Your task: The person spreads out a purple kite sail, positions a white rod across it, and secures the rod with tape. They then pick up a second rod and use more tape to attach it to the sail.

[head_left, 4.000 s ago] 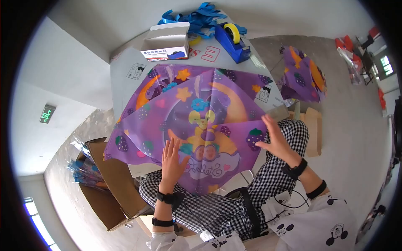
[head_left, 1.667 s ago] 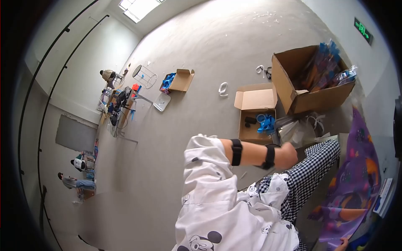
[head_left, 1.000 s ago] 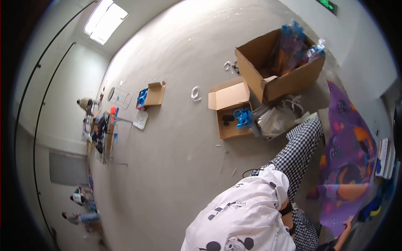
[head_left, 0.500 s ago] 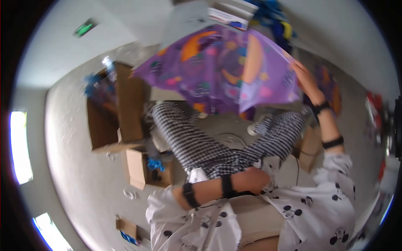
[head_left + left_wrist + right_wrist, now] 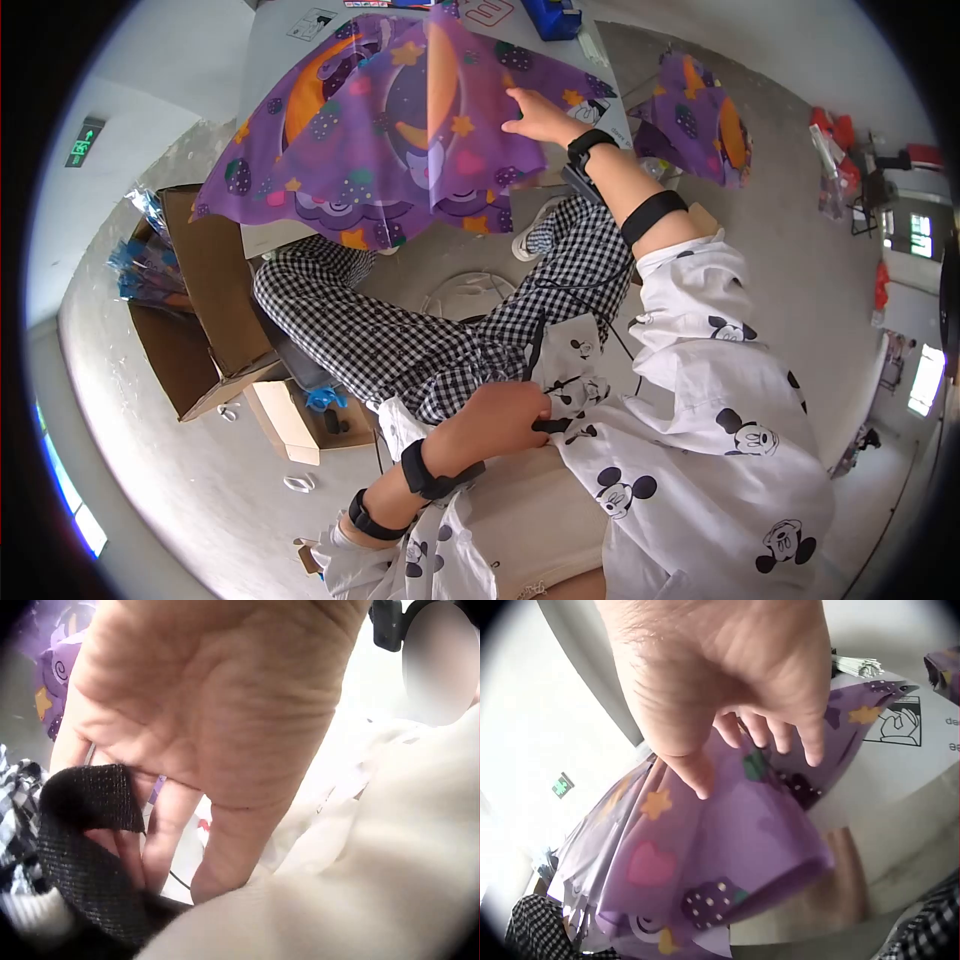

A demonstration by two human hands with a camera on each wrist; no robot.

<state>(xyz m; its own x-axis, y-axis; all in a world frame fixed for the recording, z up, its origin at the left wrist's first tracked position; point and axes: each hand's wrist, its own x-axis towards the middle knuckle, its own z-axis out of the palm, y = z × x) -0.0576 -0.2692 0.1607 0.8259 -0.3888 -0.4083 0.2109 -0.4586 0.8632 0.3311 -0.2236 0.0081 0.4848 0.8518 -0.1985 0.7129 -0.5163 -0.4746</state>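
Right hand (image 5: 545, 118), grip apart, reaches over the purple sheet (image 5: 375, 140), upper centre of frame.
Left hand (image 5: 490, 425) sits at a black strap (image 5: 82, 881), grip unclear; smoothing likely wants a light, flat palm.

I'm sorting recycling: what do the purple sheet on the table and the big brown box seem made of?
Purple sheet: probably thin synthetic fabric or film, slight sheen; it drapes in soft folds.
Big brown box: likely matt cardboard, with stiff, plain brown walls.
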